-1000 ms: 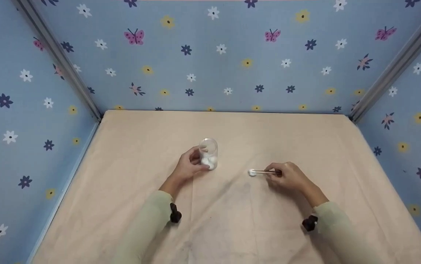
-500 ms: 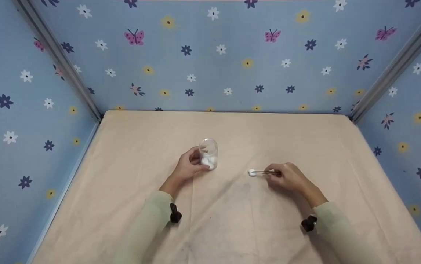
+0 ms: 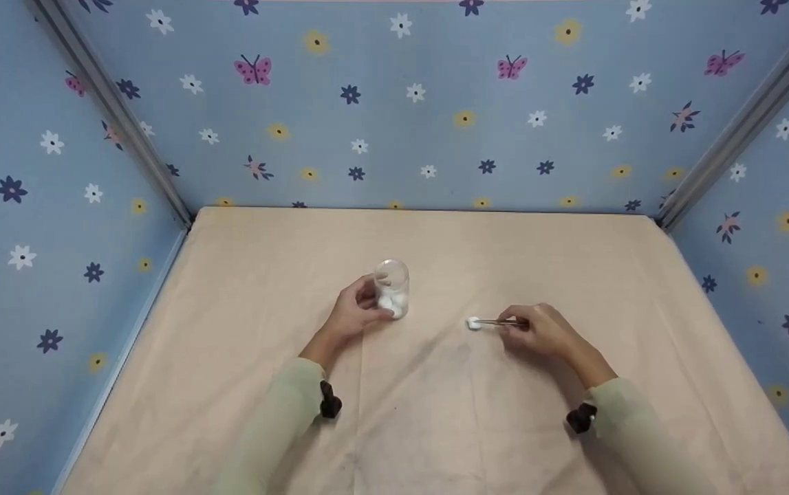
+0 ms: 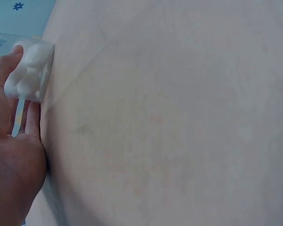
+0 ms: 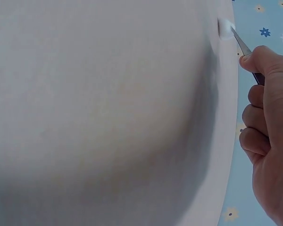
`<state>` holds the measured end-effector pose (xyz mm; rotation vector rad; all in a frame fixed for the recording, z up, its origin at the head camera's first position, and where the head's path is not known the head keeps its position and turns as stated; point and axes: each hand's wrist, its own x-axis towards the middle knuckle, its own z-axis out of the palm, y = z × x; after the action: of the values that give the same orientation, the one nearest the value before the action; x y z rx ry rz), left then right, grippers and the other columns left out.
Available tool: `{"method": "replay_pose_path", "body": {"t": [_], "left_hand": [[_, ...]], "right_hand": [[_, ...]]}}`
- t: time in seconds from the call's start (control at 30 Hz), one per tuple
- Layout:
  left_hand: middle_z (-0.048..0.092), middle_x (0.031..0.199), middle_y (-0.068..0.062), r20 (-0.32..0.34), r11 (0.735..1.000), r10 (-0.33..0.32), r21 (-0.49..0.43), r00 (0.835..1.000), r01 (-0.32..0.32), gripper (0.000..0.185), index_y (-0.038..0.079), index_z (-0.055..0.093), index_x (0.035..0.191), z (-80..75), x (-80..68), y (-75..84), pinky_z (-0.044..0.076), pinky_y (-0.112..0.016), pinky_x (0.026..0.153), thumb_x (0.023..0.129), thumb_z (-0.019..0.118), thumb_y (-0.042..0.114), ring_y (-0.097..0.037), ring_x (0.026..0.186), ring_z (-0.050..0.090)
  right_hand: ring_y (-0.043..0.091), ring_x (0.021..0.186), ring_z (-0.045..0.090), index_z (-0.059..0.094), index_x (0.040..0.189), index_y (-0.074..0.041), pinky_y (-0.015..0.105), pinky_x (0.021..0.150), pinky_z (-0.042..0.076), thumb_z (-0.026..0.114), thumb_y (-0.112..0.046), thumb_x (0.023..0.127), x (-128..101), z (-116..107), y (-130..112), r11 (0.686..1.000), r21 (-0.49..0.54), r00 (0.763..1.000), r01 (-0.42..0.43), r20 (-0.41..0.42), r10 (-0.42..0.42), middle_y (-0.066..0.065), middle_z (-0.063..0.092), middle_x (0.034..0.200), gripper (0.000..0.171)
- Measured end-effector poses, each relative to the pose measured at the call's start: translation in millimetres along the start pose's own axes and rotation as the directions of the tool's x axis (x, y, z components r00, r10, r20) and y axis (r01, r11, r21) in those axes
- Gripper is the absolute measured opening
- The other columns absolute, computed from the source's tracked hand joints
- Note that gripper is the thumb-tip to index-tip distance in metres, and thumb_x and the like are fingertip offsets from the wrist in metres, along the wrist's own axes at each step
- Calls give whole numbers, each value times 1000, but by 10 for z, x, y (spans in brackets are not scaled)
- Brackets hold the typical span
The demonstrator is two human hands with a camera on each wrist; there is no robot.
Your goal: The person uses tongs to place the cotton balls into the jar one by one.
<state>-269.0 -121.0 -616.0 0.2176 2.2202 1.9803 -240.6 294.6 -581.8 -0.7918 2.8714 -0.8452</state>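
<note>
In the head view my left hand point(image 3: 353, 307) grips a clear jar point(image 3: 391, 273) from its left side, fingers and thumb curled round it. White cotton balls point(image 3: 390, 301) lie in the lower part of the jar; the left wrist view shows them pressed together beneath my thumb. To the right, my right hand point(image 3: 538, 330) pinches a pair of metal tweezers point(image 3: 501, 322) pointing left. At the tweezers' tips is a single cotton ball point(image 3: 473, 323), low over the cloth. In the right wrist view this cotton ball point(image 5: 226, 29) appears by the cloth's surface, and whether it touches is unclear.
A pale peach cloth point(image 3: 284, 254) with creases covers the table. Blue flower-patterned panels point(image 3: 408, 148) stand behind and on both sides, with grey metal posts point(image 3: 122, 127) at the corners. Dark wrist cameras point(image 3: 329, 401) sit on both sleeves.
</note>
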Motion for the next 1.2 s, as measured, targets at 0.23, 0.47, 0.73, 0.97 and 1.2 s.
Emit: {"method": "replay_pose_path", "body": {"t": [0.23,0.47,0.73,0.97,1.2], "left_hand": [[64,155,-28,12,1000,18,5,1000,-18,79,0,54,162,-7,12,-3,54,-46,129,91,86,-10,-41,150,62],[64,154,-28,20,1000,25,2,999,-25,77,-2,54,161,-9,20,-18,54,-46,130,91,86,-11,-41,150,62],[65,153,-28,14,1000,27,7,1000,-27,75,-2,56,159,-10,17,-16,54,-46,129,91,86,-11,-41,150,63],[66,150,-28,6,1000,30,4,1000,-30,75,-3,56,158,-8,10,-17,56,-44,128,90,86,-12,-40,147,64],[65,152,-28,15,1000,30,0,999,-30,75,-2,56,159,-5,12,-9,55,-44,128,90,86,-12,-40,149,63]], "right_hand": [[5,66,44,85,112,-12,22,63,37,82,-10,101,12,-24,-2,999,3,999,33,-25,-33,1,70,77,12],[5,68,46,85,113,-11,23,65,38,78,-8,100,51,-76,-34,999,-1,999,38,-35,-38,3,74,80,15],[2,65,43,85,110,-8,22,63,38,78,-1,96,135,-156,-46,994,-3,990,108,-88,-108,4,71,74,17],[-1,61,42,84,111,-9,22,60,37,78,-1,96,215,-219,-69,993,-4,987,119,-105,-119,4,69,69,18],[-2,59,36,84,112,-7,22,57,32,76,-2,100,264,-315,-111,990,11,983,138,-124,-135,5,69,69,16]]}}
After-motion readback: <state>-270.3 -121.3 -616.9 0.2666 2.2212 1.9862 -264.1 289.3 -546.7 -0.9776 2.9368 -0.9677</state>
